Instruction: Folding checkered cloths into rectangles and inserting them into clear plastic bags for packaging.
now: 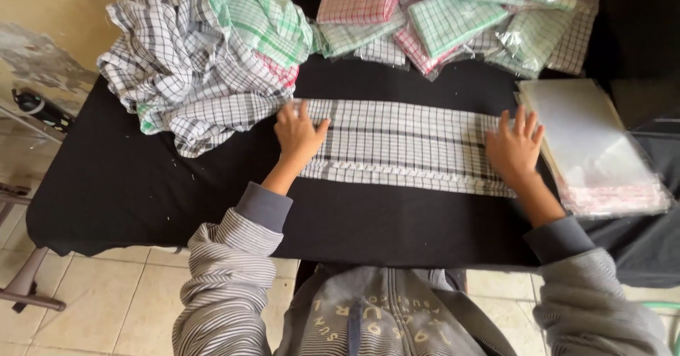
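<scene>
On the black bench, a folded checked cloth lies flat, with the left hand and right hand open, palms pressing its ends. Even pressure outward would keep the edges aligned and wrinkle-free.

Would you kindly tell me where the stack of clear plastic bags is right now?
In the head view, the stack of clear plastic bags lies at the table's right end, just beyond the right hand, below the packed cloths.

Soft even daylight, faint shadows, slight blur, mild edge distortion.
</scene>
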